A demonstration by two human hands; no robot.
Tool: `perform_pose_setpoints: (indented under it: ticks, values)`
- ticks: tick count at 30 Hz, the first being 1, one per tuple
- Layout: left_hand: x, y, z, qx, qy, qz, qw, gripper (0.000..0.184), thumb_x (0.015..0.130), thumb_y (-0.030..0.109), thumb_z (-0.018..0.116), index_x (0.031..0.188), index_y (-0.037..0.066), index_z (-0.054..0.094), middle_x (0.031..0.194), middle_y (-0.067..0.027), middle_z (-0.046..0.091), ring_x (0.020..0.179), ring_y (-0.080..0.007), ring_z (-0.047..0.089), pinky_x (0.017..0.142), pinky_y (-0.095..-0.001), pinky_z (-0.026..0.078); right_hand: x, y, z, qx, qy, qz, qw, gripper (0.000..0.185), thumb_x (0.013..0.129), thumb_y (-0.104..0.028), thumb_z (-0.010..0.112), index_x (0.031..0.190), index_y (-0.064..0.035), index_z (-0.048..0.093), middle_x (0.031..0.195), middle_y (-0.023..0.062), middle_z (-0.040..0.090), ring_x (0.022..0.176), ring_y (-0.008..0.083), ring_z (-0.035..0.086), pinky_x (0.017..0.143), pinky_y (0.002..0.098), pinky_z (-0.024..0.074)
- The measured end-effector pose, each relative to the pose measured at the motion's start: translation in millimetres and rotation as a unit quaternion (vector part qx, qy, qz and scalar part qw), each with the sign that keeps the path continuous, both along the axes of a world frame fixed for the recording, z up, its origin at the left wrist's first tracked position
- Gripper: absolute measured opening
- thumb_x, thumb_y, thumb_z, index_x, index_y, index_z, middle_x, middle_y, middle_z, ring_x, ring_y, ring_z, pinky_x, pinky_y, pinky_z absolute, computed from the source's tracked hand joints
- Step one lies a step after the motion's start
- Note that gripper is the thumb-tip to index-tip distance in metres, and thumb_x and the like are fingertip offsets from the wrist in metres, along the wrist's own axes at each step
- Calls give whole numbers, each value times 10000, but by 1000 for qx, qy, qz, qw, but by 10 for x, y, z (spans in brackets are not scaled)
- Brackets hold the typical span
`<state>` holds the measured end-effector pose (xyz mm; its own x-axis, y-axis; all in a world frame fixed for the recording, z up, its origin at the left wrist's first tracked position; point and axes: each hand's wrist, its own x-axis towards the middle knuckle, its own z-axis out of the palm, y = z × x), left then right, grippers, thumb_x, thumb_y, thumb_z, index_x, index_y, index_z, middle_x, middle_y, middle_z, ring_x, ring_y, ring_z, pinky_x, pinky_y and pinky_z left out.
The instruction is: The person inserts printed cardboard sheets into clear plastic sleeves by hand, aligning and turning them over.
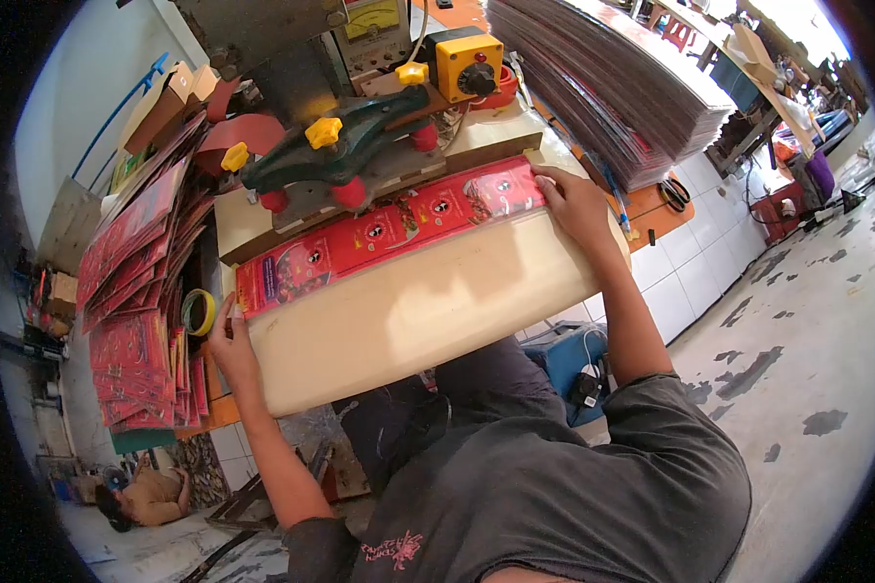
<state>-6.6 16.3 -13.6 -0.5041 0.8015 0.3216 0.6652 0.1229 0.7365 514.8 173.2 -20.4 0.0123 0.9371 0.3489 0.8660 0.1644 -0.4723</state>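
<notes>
A long strip of red printed sheet [389,228], glossy and carrying several repeated label designs, lies across the cream-coloured board [428,291] in front of me. At the strip's left end, my left hand [231,342] has its thumb and fingers closed on the edge. My right hand [576,202] grips the opposite end, thumb over the top and the other fingers partly hidden. Just beyond the strip stands a press machine with a dark green bracket [340,146], yellow star knobs [324,133] and red feet [348,193].
Piles of red printed sheets [131,282] and a tape roll [199,311] sit at the left. A tall stack of sheets [603,87] stands at the back right, near scissors [674,194]. A yellow control box [467,66] tops the machine. Another person [151,496] is at lower left.
</notes>
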Motion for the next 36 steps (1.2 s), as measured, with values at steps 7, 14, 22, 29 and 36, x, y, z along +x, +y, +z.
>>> perform_pose_setpoints:
  ticks: [7,14,22,29,36]
  values:
    - [-188,268,47,-50,-71,-19,996,426,1049,306,590,1360,23,657,1158,-149,732,985,-187,640,926,-326,489,123,321,-54,-36,143,66,987,330,983,-366,630,1209,-159,751,1040,173,758,917,327,733,830,419,549]
    - [-188,441,49,-129,70,-15,989,387,1048,257,537,1343,46,670,1241,-248,696,1147,-338,685,977,-378,496,-15,347,-107,10,-37,31,999,334,1006,-437,571,1199,-237,755,992,199,747,892,405,711,806,501,565]
    - [-307,483,-93,-94,96,-31,990,379,1023,170,502,1312,-5,674,1214,-257,703,1150,-356,687,982,-376,501,-72,312,-41,-26,-61,-3,998,316,1006,-425,580,1216,-264,752,1018,155,753,913,368,718,802,479,557]
    - [-346,467,-175,-56,107,-41,992,360,1030,187,542,1298,-12,677,1201,-268,701,1111,-343,701,953,-371,512,-81,288,-31,-19,-58,-4,998,314,1004,-427,577,1206,-269,759,984,154,755,883,360,720,776,471,556]
    - [-255,436,-163,-19,76,-29,997,349,1026,219,588,1280,5,696,1143,-251,723,1046,-323,713,919,-365,522,-96,234,-72,31,-6,23,999,329,1014,-392,562,1198,-205,761,986,159,756,890,379,717,785,473,551]
